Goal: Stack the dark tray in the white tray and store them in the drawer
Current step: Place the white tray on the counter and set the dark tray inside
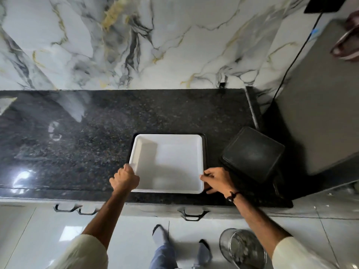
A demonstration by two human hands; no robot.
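The white tray (169,162) lies on the black granite counter near its front edge. Under it sits the dark tray (205,150), of which only a thin rim shows along the far, left and right sides. My left hand (125,178) is closed over the white tray's left rim near the front corner. On the other side, my right hand (217,180) pinches the right rim near the front corner, with fingers curled down beside the dark tray's edge. Below the counter edge are closed drawer fronts with black handles (191,215).
A black lidded bin (252,154) stands just right of the trays, close to my right hand. A steel bucket (242,247) sits on the floor below it. Two more handles (75,209) lie to the left. The marble wall backs the counter (77,142).
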